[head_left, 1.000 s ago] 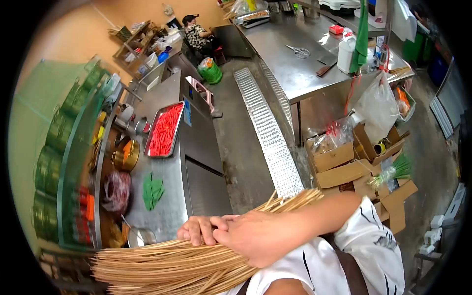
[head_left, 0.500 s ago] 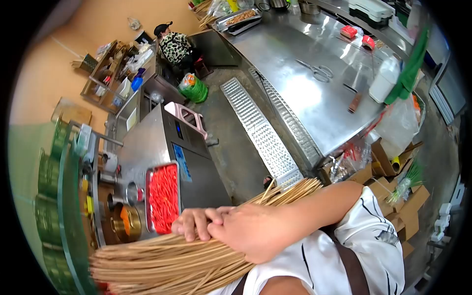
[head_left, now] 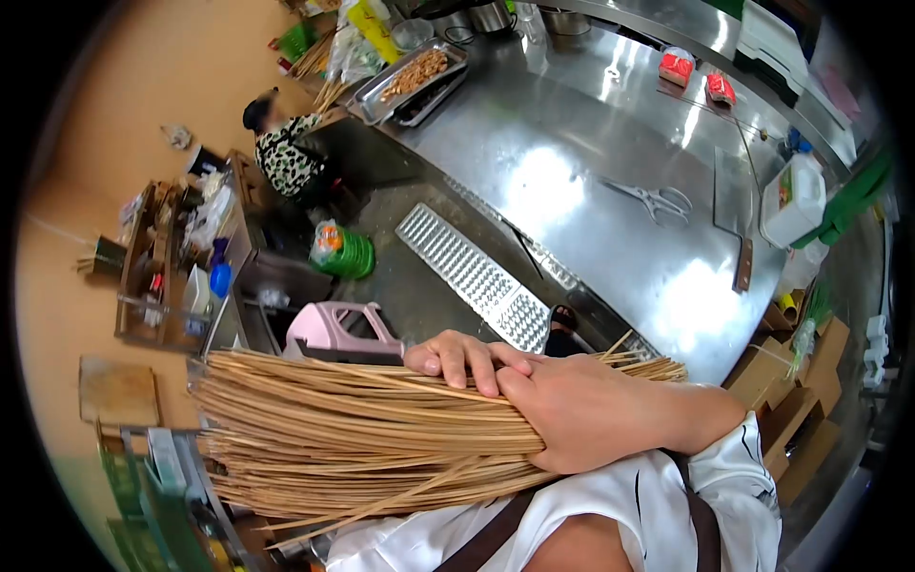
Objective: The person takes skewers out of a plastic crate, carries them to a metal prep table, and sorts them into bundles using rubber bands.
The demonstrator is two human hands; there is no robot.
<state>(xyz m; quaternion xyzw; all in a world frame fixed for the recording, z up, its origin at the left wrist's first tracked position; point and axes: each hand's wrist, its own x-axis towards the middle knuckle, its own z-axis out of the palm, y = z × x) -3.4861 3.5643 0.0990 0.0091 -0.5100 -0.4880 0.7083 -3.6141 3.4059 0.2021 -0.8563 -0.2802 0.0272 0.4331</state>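
Left hand (head_left: pixel 467 360) and right hand (head_left: pixel 586 410) are clamping long bundle of thin tan wooden sticks (head_left: pixel 381 419) | bundle is lying before white cloth shirt (head_left: pixel 667 488) | grey-handled metal scissors (head_left: pixel 650 197) are resting on shiny steel table (head_left: pixel 477 129)

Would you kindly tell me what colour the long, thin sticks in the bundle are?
The bundled long, thin sticks are tan-brown, best seen in the head view.

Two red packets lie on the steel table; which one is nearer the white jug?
The rightmost red packet in the picture: it sits on the side toward the white jug, while the other packet lies farther left.
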